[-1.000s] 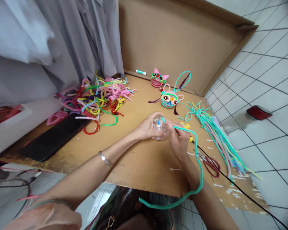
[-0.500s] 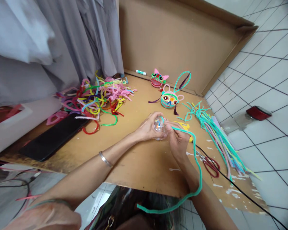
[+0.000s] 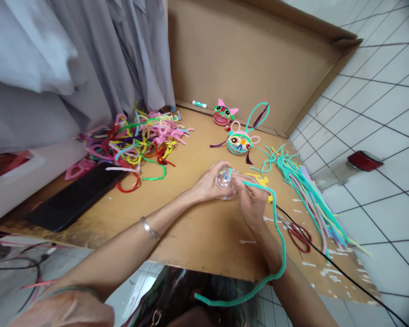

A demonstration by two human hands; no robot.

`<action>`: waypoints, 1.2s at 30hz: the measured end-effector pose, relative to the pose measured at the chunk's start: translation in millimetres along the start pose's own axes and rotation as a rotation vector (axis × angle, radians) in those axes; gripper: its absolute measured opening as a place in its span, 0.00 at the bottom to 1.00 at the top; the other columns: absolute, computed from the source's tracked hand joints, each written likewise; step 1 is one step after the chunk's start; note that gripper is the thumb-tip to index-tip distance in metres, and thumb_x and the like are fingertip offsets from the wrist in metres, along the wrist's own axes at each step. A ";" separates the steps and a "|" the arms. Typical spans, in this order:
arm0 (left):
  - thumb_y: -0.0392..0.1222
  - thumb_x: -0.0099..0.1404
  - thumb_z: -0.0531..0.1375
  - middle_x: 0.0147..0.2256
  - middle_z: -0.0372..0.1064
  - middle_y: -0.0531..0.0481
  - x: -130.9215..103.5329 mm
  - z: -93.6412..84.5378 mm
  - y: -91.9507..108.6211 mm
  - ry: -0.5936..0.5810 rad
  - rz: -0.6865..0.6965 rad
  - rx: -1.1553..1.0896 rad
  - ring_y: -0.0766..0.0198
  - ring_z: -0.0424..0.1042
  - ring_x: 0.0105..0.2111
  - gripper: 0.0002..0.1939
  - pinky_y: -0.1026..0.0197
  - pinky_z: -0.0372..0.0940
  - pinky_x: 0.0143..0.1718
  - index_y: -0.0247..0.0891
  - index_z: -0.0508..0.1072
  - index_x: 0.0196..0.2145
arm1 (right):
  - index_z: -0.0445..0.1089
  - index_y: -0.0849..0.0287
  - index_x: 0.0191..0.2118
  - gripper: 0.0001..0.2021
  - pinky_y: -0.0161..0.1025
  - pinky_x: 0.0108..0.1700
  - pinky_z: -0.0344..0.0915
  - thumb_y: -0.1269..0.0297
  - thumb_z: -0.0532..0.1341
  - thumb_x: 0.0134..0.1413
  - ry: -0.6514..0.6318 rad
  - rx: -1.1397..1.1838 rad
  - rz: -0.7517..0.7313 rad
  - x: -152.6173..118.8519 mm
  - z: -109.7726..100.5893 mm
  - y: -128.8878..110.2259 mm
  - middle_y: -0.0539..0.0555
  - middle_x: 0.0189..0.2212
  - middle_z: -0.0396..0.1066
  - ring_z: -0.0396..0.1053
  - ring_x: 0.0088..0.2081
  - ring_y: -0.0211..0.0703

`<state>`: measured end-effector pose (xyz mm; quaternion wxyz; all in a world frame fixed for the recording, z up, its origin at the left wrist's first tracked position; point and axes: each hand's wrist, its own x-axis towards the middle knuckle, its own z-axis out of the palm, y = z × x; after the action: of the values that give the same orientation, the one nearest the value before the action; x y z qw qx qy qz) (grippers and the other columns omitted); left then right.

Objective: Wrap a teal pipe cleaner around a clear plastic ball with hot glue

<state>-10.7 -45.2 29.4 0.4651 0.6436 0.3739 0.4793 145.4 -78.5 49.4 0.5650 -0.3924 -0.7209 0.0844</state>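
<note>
Fingers of my left hand (image 3: 209, 183) wrap round a clear plastic ball (image 3: 225, 179) with coloured bits showing on it, just above the table. My right hand (image 3: 254, 200) pinches a teal pipe cleaner (image 3: 282, 236) against the ball's right side. From there the pipe cleaner arcs over my right forearm, and its loose end hangs past the table's front edge. Behind my right hand lies a yellow glue gun (image 3: 261, 178), partly hidden. Two decorated animal-face balls, one teal (image 3: 239, 143) and one pink-eared (image 3: 222, 113), stand farther back.
Tangled colourful pipe cleaners (image 3: 146, 136) and a black tray-like slab (image 3: 71, 200) lie left. On the right are a bundle of straight pipe cleaners (image 3: 310, 195), red-handled scissors (image 3: 298, 236) and a black cord (image 3: 341, 270). A glue stick (image 3: 199, 104) rests by the cardboard wall (image 3: 245, 59).
The whole view has shifted very slightly. Both hands keep their hold on the ball and pipe cleaner, with hardly any visible movement.
</note>
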 end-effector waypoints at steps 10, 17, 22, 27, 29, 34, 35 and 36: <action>0.45 0.46 0.72 0.49 0.70 0.45 2.2 0.7 0.2 0.022 0.019 0.090 0.56 0.72 0.46 0.34 0.55 0.69 0.48 0.41 0.69 0.51 | 0.80 0.50 0.35 0.11 0.50 0.50 0.75 0.62 0.59 0.63 0.017 0.063 0.054 2.1 1.2 -1.8 0.50 0.33 0.82 0.80 0.41 0.49; 0.45 0.46 0.69 0.38 0.69 0.54 4.4 -2.8 10.2 0.003 -0.075 0.004 0.65 0.68 0.34 0.32 0.62 0.66 0.37 0.40 0.67 0.49 | 0.78 0.50 0.46 0.10 0.50 0.54 0.74 0.61 0.61 0.62 -0.006 0.079 0.115 -0.1 -3.1 -4.6 0.53 0.44 0.80 0.77 0.48 0.48; 0.47 0.44 0.71 0.34 0.67 0.56 5.7 -5.5 19.4 0.048 -0.151 -0.162 0.66 0.67 0.32 0.34 0.64 0.63 0.35 0.40 0.66 0.48 | 0.71 0.50 0.57 0.18 0.53 0.61 0.68 0.63 0.61 0.61 -0.038 0.140 0.043 -0.9 -5.1 3.7 0.56 0.54 0.73 0.70 0.57 0.48; 0.49 0.44 0.73 0.33 0.68 0.56 6.7 -8.8 22.9 0.093 -0.217 -0.435 0.68 0.68 0.30 0.35 0.65 0.64 0.34 0.41 0.64 0.47 | 0.70 0.51 0.55 0.18 0.58 0.66 0.62 0.60 0.63 0.59 -0.035 0.109 0.040 -1.0 -4.9 9.6 0.57 0.55 0.70 0.66 0.61 0.52; 0.50 0.44 0.74 0.33 0.68 0.56 7.2 -10.7 23.3 0.097 -0.244 -0.518 0.68 0.69 0.29 0.35 0.64 0.64 0.33 0.41 0.64 0.46 | 0.69 0.51 0.56 0.20 0.59 0.66 0.63 0.58 0.63 0.59 -0.057 0.105 0.102 -1.8 -4.4 7.9 0.58 0.57 0.69 0.65 0.62 0.53; 0.53 0.43 0.75 0.34 0.71 0.55 7.7 -13.4 23.9 0.046 -0.290 -0.624 0.66 0.72 0.30 0.38 0.63 0.65 0.34 0.42 0.64 0.48 | 0.65 0.48 0.61 0.24 0.55 0.63 0.68 0.53 0.62 0.60 -0.156 0.144 0.191 -3.0 -1.9 3.9 0.59 0.62 0.63 0.64 0.65 0.53; 0.53 0.43 0.76 0.35 0.71 0.54 7.7 -13.7 23.9 0.041 -0.294 -0.628 0.66 0.72 0.30 0.39 0.63 0.65 0.34 0.42 0.64 0.48 | 0.66 0.49 0.60 0.24 0.53 0.63 0.69 0.53 0.63 0.60 -0.166 0.154 0.201 -2.8 -1.7 3.8 0.59 0.63 0.63 0.63 0.65 0.53; 0.53 0.43 0.76 0.35 0.71 0.54 7.7 -14.0 23.6 0.037 -0.299 -0.628 0.66 0.72 0.30 0.39 0.63 0.65 0.34 0.42 0.65 0.48 | 0.66 0.49 0.60 0.24 0.52 0.62 0.70 0.53 0.63 0.60 -0.174 0.162 0.212 -2.4 -1.6 3.9 0.59 0.63 0.62 0.63 0.66 0.54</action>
<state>-21.4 -41.5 55.6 0.6986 0.3985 0.3066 0.5091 148.8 -78.0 45.9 0.5184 -0.4105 -0.7123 0.2352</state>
